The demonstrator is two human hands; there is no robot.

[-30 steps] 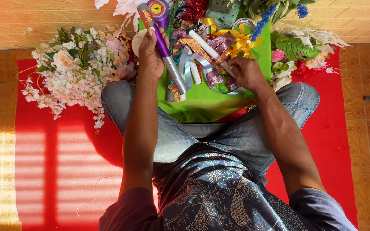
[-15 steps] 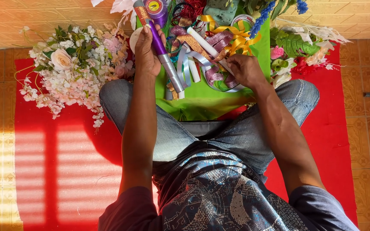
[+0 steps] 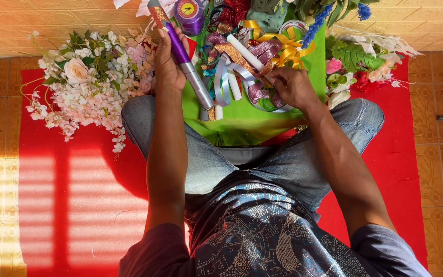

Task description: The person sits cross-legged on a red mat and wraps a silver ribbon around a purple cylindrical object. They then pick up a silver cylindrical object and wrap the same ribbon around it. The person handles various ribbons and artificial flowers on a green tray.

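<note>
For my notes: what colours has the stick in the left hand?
Head view: stick is purple, silver and gold.

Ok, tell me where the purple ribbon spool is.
The purple ribbon spool sits at the top edge of the head view, just right of the left hand and above the ribbon pile on the green cloth.

Round label on the purple ribbon spool [image 3: 188,14], top centre by my left hand [image 3: 166,61]: yellow disc, small red mark in the middle (print too small to tell). It faces up at me. No other packages, signs or screens in sight.
</note>
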